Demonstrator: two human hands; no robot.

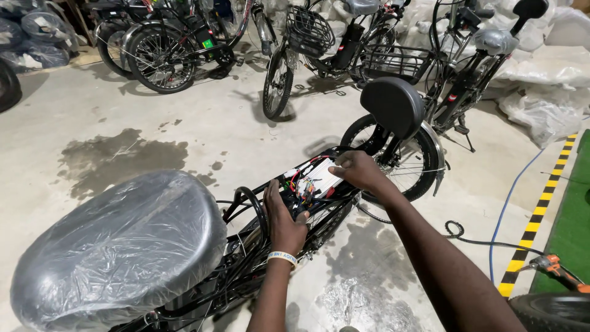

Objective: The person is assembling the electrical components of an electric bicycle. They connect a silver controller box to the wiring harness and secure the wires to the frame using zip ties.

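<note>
Fingers [344, 165] covering white controller box [322, 176], wiring [304, 187] tangled, indistinct

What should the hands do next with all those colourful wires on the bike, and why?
Probably tuck the loose wires down beside the white box. The left hand already rests on the bundle, the right hand steadies the box's far end on the rear frame, and the wires stick up in a tangle above it, so they seem to need settling first.

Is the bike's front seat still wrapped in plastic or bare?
Wrapped. The front seat is covered in clear, wrinkled, shiny plastic film, while the rear backrest pad looks bare and matte black.
</note>
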